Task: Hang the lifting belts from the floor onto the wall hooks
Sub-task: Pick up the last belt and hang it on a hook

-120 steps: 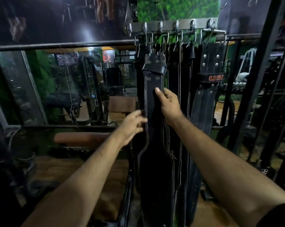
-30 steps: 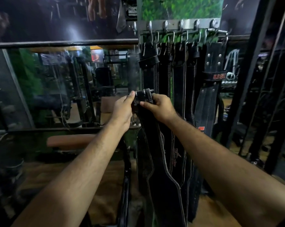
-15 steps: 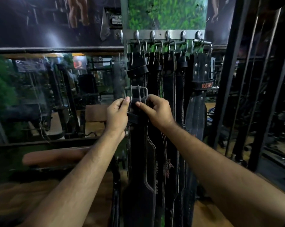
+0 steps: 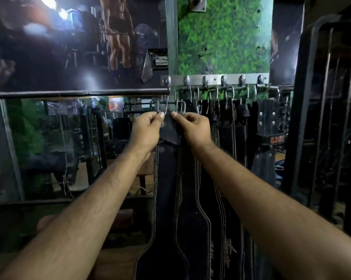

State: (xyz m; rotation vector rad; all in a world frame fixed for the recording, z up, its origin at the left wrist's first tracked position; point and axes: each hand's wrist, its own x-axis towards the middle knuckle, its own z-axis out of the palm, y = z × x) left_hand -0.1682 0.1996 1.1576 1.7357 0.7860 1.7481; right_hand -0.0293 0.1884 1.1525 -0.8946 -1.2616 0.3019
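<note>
A black stitched lifting belt (image 4: 166,199) hangs straight down in front of me. Its metal buckle (image 4: 168,107) is raised to just under the leftmost hook (image 4: 167,80) of the steel hook rail (image 4: 213,79). My left hand (image 4: 146,130) pinches the buckle end from the left. My right hand (image 4: 192,128) pinches the same end from the right. Several other black belts (image 4: 229,126) hang from the rail's other hooks, one with an orange logo (image 4: 275,140) at the right.
A horizontal metal bar (image 4: 77,93) runs left from the rail above a glass pane (image 4: 55,148). A dark steel rack (image 4: 322,118) stands close on the right. A padded bench (image 4: 47,221) is low on the left. The floor is wooden.
Both hands have lifted the belt's buckle end upward, from mid-height in front of the hung belts to just below the leftmost hook. The camera has tilted up.
</note>
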